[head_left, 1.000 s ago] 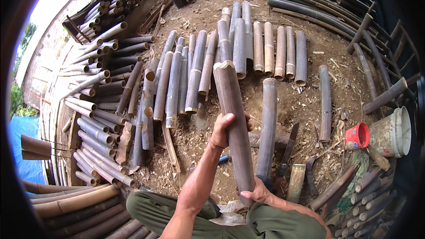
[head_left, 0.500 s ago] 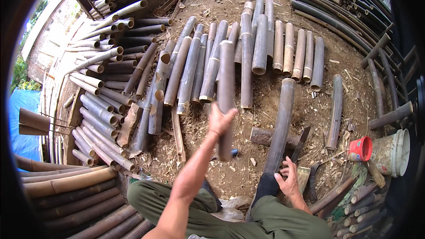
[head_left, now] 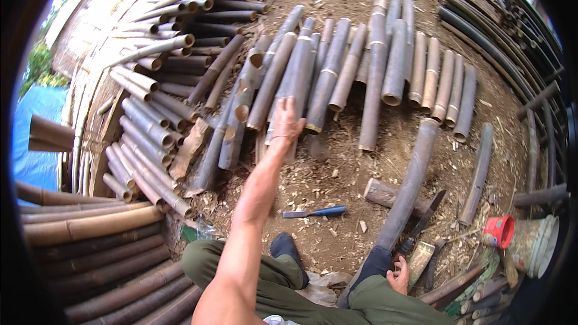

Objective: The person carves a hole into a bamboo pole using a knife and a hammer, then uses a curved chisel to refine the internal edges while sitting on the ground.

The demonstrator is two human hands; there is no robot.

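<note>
My left hand [head_left: 286, 121] reaches forward over the row of bamboo tubes. Its fingers are stretched out, back of the hand up, over a grey bamboo tube [head_left: 298, 63]; whether it presses on the tube is hard to tell. Resting by my right knee, my right hand [head_left: 398, 277] has loosely bent, parted fingers with nothing visible in them. Close to it are a machete [head_left: 426, 216] and a split bamboo piece [head_left: 419, 263]. A long bamboo tube [head_left: 409, 186] leans across a short log [head_left: 380, 192], its near end by my right leg.
A blue-handled chisel [head_left: 328, 211] lies on the chip-strewn ground. Bamboo stacks [head_left: 144, 138] crowd the left, with thick poles [head_left: 96, 227] nearer me. At right stand a red bucket [head_left: 499, 232], a dirty white bucket [head_left: 533, 244] and a rack of poles [head_left: 481, 42]. One tube [head_left: 477, 174] lies apart.
The tube that my left hand held upright has left its grip, and that hand has moved forward to the row. My right hand has dropped closer to my knee. The view has shifted, uncovering the chisel.
</note>
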